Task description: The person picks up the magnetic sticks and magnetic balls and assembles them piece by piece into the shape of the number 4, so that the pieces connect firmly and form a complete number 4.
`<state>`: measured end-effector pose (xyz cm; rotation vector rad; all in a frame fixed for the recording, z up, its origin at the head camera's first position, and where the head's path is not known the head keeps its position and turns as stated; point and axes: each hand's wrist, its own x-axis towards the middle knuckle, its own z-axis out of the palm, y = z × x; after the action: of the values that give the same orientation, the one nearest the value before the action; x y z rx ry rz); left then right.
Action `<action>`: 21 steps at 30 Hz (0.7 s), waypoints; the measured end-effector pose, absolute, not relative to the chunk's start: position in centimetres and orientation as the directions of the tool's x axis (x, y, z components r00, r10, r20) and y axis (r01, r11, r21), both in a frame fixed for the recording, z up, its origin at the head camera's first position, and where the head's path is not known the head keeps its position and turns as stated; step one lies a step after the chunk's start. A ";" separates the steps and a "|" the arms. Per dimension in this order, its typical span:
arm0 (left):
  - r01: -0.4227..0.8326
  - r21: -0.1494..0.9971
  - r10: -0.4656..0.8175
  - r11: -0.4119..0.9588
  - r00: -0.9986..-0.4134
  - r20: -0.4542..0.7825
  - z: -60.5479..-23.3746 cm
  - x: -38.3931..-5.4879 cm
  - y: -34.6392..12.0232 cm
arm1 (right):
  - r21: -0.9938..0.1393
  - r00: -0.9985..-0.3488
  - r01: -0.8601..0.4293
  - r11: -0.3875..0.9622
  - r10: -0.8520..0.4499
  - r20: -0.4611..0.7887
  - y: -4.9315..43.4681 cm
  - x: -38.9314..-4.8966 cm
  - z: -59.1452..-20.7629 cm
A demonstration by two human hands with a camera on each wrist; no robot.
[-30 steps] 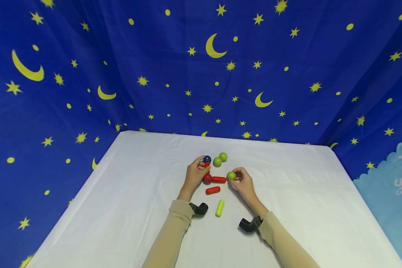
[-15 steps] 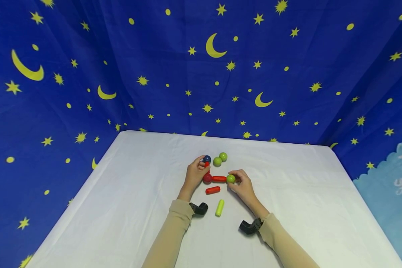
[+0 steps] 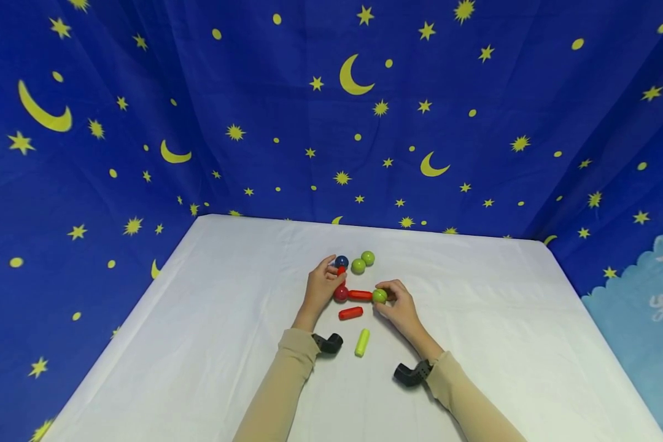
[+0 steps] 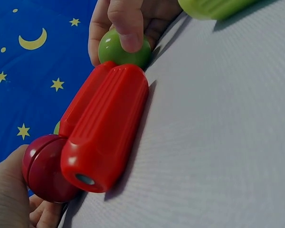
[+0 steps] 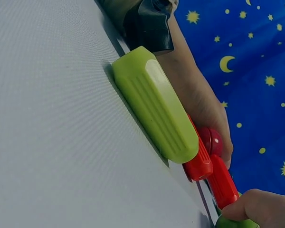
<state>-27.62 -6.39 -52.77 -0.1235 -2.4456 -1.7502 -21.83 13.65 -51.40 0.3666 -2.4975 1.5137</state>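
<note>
My left hand [image 3: 319,290] grips a red magnetic rod [image 3: 341,277] whose far end meets a dark blue ball [image 3: 341,262]. At its near end sits a red ball [image 3: 340,294], from which a second red rod [image 3: 360,295] runs rightward. A green ball [image 3: 379,296] touches that rod's right end, pinched between the thumb and fingers of my right hand [image 3: 402,306]. In the left wrist view a loose red rod [image 4: 107,128] partly covers the joined one. The right wrist view shows only the thumb [image 5: 261,205] over the green ball [image 5: 235,223].
Two more green balls [image 3: 358,266] lie together beyond the joined pieces. Nearer to me on the white table [image 3: 210,344] is a yellow-green rod [image 3: 361,342], just below the loose red rod. Black wrist cameras [image 3: 411,374] jut inward from both sleeves. A blue star-patterned curtain surrounds the table.
My right hand has brought the green ball slightly down and left against the end of the second red rod. My left hand keeps its hold on the first rod.
</note>
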 end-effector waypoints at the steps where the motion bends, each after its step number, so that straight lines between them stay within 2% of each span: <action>1: 0.140 0.937 -0.010 0.322 -0.988 0.151 -52.8 -27.6 -6.4 | -0.839 -0.950 -0.309 0.448 -0.104 0.294 13.7 -22.1 -51.8; 13: 0.133 0.940 -0.015 0.313 -0.989 0.145 -52.9 -27.9 -6.3 | -0.836 -0.932 -0.362 0.412 -0.136 0.337 14.2 -22.8 -53.3; 21: 0.137 0.937 -0.022 0.322 -0.988 0.152 -53.0 -27.8 -6.3 | -0.831 -0.906 -0.415 0.371 -0.083 0.415 14.0 -22.7 -53.0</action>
<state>-27.80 -6.25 -53.03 -0.1071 -2.4396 -1.7501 -22.74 14.00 -52.97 0.4393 -2.3322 1.5472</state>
